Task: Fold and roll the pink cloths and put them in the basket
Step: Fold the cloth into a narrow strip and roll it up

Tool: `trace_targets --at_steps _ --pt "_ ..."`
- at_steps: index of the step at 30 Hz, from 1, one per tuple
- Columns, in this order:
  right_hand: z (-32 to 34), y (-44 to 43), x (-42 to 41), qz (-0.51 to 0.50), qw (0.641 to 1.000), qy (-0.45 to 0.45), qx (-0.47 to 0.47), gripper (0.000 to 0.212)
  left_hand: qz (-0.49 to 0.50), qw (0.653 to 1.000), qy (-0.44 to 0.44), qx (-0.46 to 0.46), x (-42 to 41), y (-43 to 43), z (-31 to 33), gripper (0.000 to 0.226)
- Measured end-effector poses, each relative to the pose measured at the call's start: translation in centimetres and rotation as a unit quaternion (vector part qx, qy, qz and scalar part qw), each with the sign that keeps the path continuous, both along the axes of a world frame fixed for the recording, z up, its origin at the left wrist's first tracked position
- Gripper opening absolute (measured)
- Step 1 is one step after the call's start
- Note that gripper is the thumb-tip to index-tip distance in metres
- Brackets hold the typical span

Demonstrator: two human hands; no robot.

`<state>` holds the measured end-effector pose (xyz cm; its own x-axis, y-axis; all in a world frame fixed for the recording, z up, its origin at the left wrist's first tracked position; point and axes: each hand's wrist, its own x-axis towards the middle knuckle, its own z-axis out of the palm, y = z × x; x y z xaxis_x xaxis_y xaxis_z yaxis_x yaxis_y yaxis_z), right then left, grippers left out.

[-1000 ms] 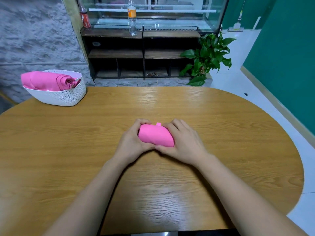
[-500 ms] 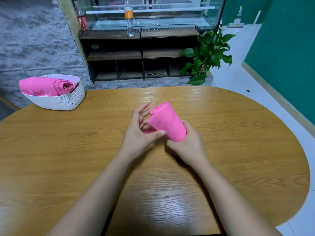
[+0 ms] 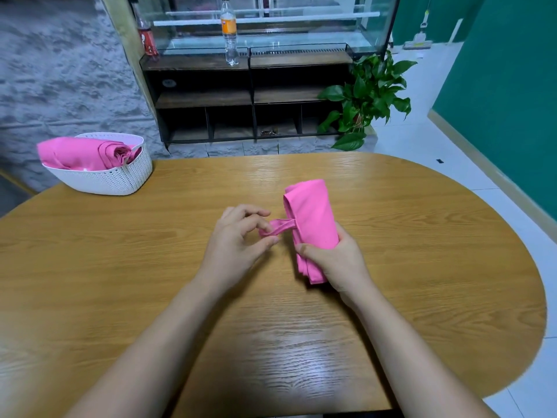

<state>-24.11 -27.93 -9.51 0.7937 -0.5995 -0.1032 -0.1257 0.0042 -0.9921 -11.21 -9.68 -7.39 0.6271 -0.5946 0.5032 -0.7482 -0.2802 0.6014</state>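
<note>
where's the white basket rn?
Head view, far left: the white basket sits on the wooden table near its back edge, rolled pink cloths inside.

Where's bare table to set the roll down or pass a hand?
Bare table between the basket and the left hand, and from the rolled cloth rightward to the rounded edge. Crowded: centre, where the right hand also grips the cloth; pink cloths mostly fill the basket.
</note>
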Motion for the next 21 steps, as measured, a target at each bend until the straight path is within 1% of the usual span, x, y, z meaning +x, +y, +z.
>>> trace_targets --at_steps 2,4,6,8,9,10,12,14,17,19,21 --pt "0.0 0.0 0.0 0.000 1.000 0.003 -0.002 0.049 0.014 1.000 -0.001 -0.014 0.1 0.3 -0.1 0.013" --pt "0.0 0.2 0.0 -0.007 1.000 0.008 -0.010 0.053 0.010 0.999 0.023 -0.026 0.1 0.7 0.1 0.012" --pt "0.0 0.3 0.0 -0.013 0.999 0.015 -0.029 0.059 -0.002 0.999 0.039 0.013 0.3 1.4 0.1 0.019" --pt "0.0 0.4 0.0 -0.013 0.999 0.017 -0.039 0.059 -0.007 0.997 0.017 0.081 0.8 2.1 -0.2 0.022" --pt "-0.1 0.5 -0.1 -0.013 0.999 0.017 -0.041 0.057 -0.005 0.995 0.009 0.097 1.1 2.5 -0.3 0.022" --pt "-0.1 0.6 -0.1 -0.013 0.999 0.018 -0.045 0.055 0.002 0.996 0.014 0.092 1.4 2.8 -0.4 0.022" --pt "0.0 1.0 -0.2 -0.006 0.998 0.021 -0.061 0.051 0.024 0.997 0.066 0.027 1.5 3.2 -0.2 0.019" --pt "0.2 1.7 -0.2 0.003 0.998 0.019 -0.061 0.046 0.048 0.990 0.123 -0.046 1.2 3.1 0.1 0.017" --pt "1.1 2.7 -0.3 0.000 0.997 0.023 -0.080 0.041 0.086 0.979 0.147 -0.112 0.1 2.3 0.5 0.016" --pt "1.4 3.0 -0.4 -0.006 0.995 0.026 -0.091 0.039 0.106 0.959 0.201 -0.171 -1.0 1.6 0.8 0.018" --pt "1.5 3.2 -0.3 -0.013 0.994 0.033 -0.099 0.038 0.117 0.923 0.285 -0.232 -1.8 1.1 1.0 0.013"
